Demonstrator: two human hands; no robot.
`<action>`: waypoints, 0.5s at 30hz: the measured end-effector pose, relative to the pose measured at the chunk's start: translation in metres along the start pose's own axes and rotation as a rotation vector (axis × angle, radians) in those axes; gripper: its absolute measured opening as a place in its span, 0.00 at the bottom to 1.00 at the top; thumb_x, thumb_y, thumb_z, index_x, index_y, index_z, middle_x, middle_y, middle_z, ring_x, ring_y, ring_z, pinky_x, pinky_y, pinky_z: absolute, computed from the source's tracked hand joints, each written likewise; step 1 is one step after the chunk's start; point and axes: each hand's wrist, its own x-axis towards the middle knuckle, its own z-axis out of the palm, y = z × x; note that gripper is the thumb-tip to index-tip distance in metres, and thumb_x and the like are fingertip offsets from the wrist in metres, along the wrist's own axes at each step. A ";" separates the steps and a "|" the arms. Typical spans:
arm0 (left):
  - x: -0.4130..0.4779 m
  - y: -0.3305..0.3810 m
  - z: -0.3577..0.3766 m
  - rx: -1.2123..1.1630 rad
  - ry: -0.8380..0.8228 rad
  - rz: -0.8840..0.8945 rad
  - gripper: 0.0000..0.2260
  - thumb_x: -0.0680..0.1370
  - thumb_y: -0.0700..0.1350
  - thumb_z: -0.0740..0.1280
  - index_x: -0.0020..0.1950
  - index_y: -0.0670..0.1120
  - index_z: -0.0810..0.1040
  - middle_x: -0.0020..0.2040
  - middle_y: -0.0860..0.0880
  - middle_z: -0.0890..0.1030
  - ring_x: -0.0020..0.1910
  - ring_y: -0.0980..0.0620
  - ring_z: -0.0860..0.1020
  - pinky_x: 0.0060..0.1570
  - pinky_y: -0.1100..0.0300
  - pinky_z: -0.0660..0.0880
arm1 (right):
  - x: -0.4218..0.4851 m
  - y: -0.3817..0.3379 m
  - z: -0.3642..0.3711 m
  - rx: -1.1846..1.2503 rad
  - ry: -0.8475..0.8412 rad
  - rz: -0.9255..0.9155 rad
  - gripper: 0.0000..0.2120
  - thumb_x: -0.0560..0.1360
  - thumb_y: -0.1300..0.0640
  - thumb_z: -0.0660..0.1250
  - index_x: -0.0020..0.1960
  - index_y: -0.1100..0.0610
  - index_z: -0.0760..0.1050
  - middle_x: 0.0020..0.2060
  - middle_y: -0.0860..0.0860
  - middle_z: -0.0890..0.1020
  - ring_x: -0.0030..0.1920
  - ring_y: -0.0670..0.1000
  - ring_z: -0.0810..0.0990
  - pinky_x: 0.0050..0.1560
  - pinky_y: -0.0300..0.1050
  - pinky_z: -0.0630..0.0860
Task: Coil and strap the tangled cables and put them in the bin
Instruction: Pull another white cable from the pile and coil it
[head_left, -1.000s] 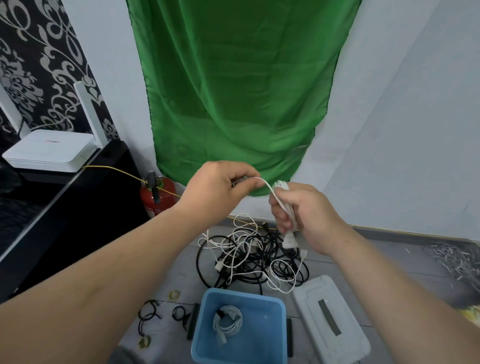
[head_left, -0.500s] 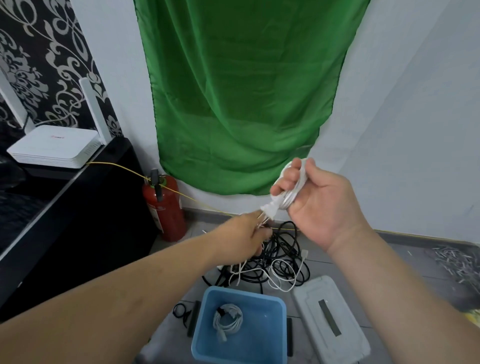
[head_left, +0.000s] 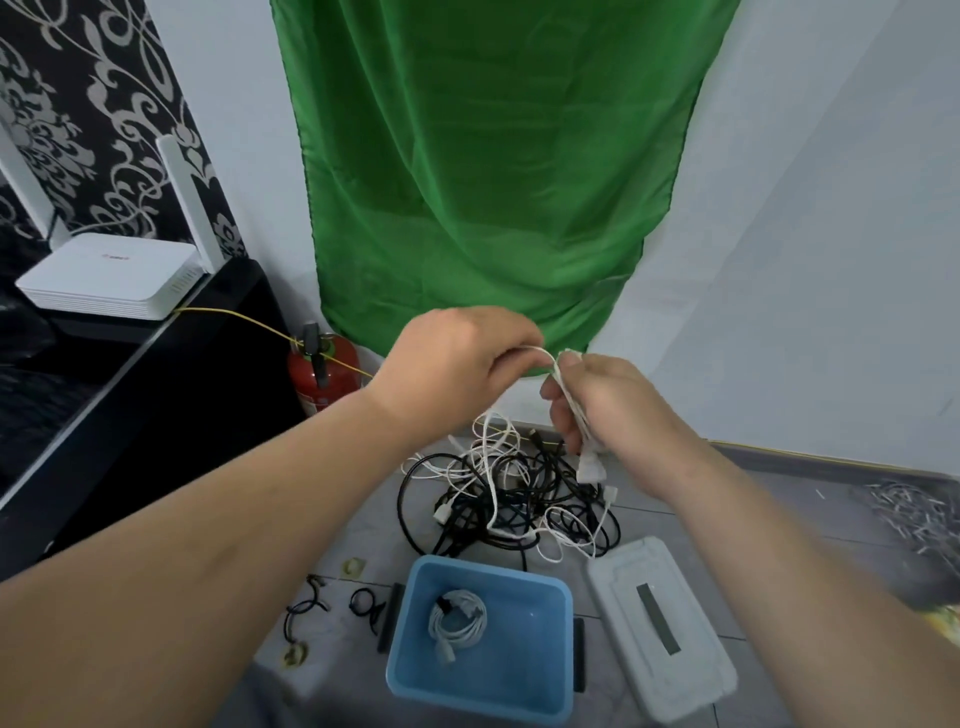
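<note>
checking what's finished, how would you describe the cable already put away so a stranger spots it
Find the blue bin on the floor, bottom centre. Inside lies a white cable, wound into a neat coil, unlike the loose black and white tangle behind the bin.

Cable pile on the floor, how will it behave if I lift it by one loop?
Probably floppy: the cable pile lies in loose loops. Black and white strands cross, so one loop likely drags others along. Thin cords suggest it's light.
</note>
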 end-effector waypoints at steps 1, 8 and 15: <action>0.000 -0.004 -0.002 -0.005 0.026 0.000 0.10 0.80 0.54 0.69 0.47 0.48 0.84 0.40 0.53 0.83 0.39 0.50 0.80 0.37 0.51 0.77 | 0.000 -0.001 0.004 0.080 -0.067 0.027 0.19 0.86 0.51 0.56 0.45 0.61 0.77 0.26 0.53 0.76 0.26 0.54 0.72 0.35 0.47 0.70; -0.015 -0.016 0.010 -0.337 -0.113 -0.341 0.08 0.83 0.47 0.66 0.58 0.49 0.84 0.38 0.51 0.83 0.35 0.57 0.79 0.39 0.60 0.77 | -0.012 -0.010 0.008 0.674 -0.495 0.010 0.14 0.83 0.50 0.58 0.44 0.59 0.70 0.30 0.52 0.66 0.29 0.51 0.65 0.36 0.47 0.72; -0.027 0.003 0.037 -0.517 -0.543 -0.648 0.06 0.84 0.42 0.59 0.56 0.46 0.76 0.40 0.44 0.84 0.30 0.54 0.78 0.35 0.55 0.79 | -0.001 -0.022 0.011 1.180 -0.223 -0.025 0.14 0.85 0.51 0.58 0.45 0.57 0.73 0.34 0.52 0.77 0.34 0.50 0.78 0.44 0.48 0.81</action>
